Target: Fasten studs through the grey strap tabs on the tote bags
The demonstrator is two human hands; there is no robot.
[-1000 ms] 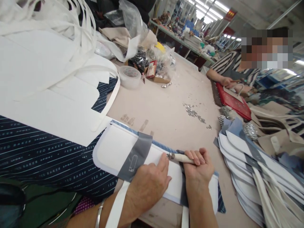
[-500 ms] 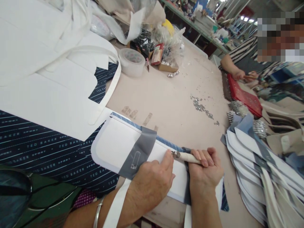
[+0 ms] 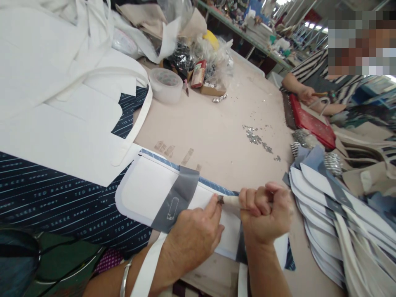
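A white panel piece (image 3: 145, 187) with blue striped edging (image 3: 216, 187) lies on the table, crossed by grey bands (image 3: 185, 185). Over its middle rests my left hand (image 3: 194, 231), index finger stretched out to the panel's upper edge and other fingers partly bent; nothing shows in it. My right hand (image 3: 266, 210) is wrapped round a pale-handled tool (image 3: 230, 201) with a short metal end. That end meets my left index fingertip, so its very tip is hidden. A white strap (image 3: 148, 268) runs under my left wrist.
White sheets (image 3: 62, 123) lie over navy printed fabric (image 3: 62, 198) at left. Beyond stand a tape roll (image 3: 166, 84) and a red box (image 3: 198, 74). Small metal bits (image 3: 256, 138) are scattered mid-table. Stacked panels (image 3: 318, 222) lie at right; a co-worker's hand (image 3: 306, 95) is farther back.
The view has shifted slightly. My right hand has tilted and moved a little up and left with the tool. My left hand stays on the panel. The co-worker's hands have moved.
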